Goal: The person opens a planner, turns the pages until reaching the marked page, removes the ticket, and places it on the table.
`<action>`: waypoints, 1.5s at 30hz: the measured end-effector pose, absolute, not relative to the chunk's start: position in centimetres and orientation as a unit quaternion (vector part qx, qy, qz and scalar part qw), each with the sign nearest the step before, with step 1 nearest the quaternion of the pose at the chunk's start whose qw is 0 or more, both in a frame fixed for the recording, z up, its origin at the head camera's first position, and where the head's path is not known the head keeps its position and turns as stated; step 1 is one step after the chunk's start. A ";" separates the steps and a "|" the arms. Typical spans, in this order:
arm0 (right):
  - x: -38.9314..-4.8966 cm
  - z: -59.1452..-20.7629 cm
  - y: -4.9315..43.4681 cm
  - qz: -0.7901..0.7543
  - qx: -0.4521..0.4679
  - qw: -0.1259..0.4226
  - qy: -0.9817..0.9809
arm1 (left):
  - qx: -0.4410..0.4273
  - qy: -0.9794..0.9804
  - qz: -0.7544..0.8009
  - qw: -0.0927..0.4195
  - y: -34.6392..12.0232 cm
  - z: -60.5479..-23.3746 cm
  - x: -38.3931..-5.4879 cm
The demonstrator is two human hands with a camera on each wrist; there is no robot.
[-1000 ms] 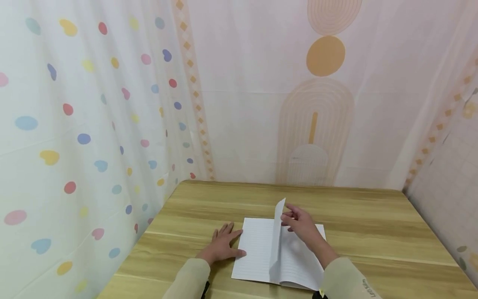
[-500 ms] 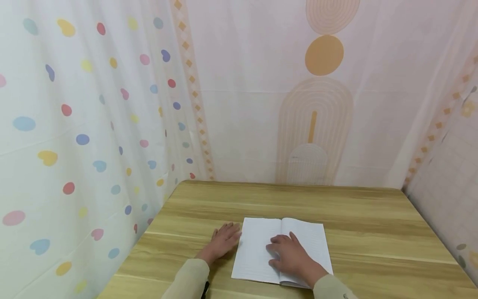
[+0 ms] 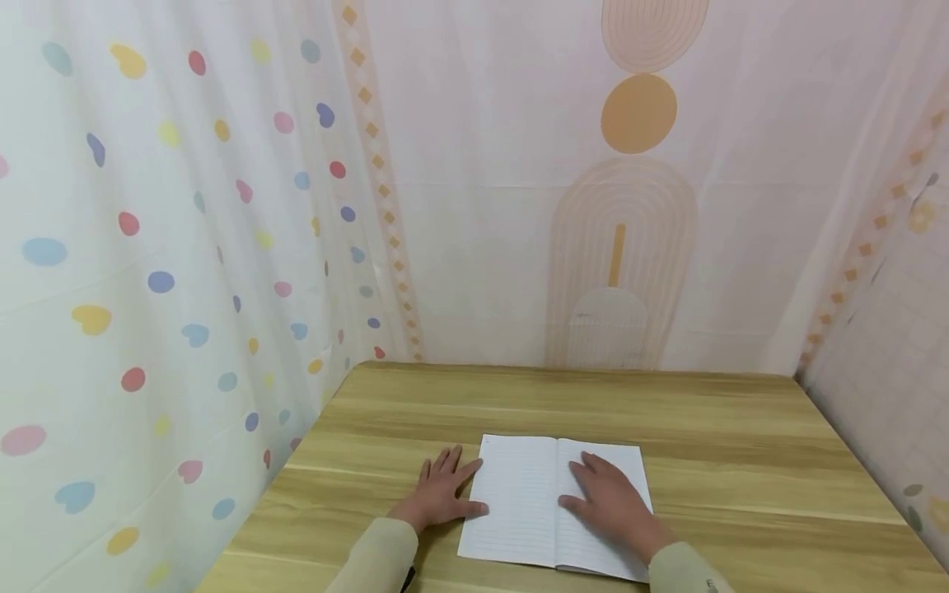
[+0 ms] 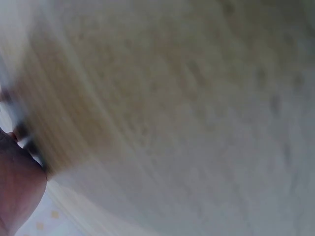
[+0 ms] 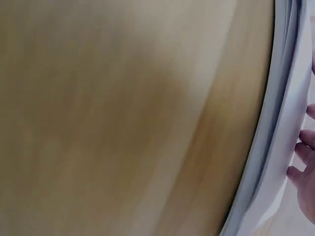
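In the head view, we see smooth, matt paper in the notebook (image 3: 541, 502) at five o'clock, smooth wood grain on the table (image 3: 415, 403) at six, softly creased cloth in the spotted curtain (image 3: 185, 247) at nine, matt cloth on the left sleeve (image 3: 380, 553) at seven.

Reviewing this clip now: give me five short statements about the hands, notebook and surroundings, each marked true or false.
1. The notebook lies open on the table. True.
2. The notebook's inside is solid black. False: it is white with ruled lines.
3. The right hand is on the notebook's right half. True.
4. The left hand grips a pen. False: it holds nothing.
5. The dotted cloth hangs on the right. False: it hangs on the left.
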State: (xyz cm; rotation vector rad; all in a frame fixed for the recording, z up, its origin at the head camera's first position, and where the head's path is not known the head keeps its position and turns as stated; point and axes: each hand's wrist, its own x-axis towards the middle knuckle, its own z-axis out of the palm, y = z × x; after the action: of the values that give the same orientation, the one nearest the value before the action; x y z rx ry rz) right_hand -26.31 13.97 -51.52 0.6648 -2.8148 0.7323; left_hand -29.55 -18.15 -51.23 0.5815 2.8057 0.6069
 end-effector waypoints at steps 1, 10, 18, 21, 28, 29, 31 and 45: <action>-26.4 -51.6 14.6 0.241 0.212 0.081 -0.944 | 0.197 0.952 0.207 0.108 -18.2 -51.2 -29.5; -27.8 -52.4 20.3 0.176 0.091 0.050 -0.979 | 0.196 0.953 0.203 0.109 -18.2 -51.4 -29.5; -28.1 -51.7 21.2 0.197 0.085 0.009 -0.977 | 0.195 0.953 0.206 0.107 -18.0 -50.8 -29.2; -28.1 -51.4 21.2 0.199 0.081 0.006 -0.977 | 0.194 0.953 0.206 0.107 -17.9 -50.7 -29.2; -28.1 -51.9 21.1 0.194 0.085 0.014 -0.977 | 0.192 0.953 0.207 0.111 -18.1 -51.0 -29.3; -28.1 -52.0 21.1 0.194 0.086 0.017 -0.977 | 0.192 0.953 0.207 0.111 -18.1 -51.1 -29.3; -28.1 -52.1 21.1 0.197 0.088 0.026 -0.976 | 0.193 0.953 0.206 0.109 -18.1 -51.2 -29.4; -28.3 -52.1 20.5 0.248 0.065 0.067 -0.964 | 0.189 0.954 0.202 0.115 -18.1 -51.3 -29.4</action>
State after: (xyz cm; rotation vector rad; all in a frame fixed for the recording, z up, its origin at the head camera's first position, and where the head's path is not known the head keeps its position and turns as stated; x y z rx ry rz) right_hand -28.33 20.46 -52.08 0.1958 -2.9056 0.7483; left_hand -29.36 -18.13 -51.32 0.5554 2.7963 0.5928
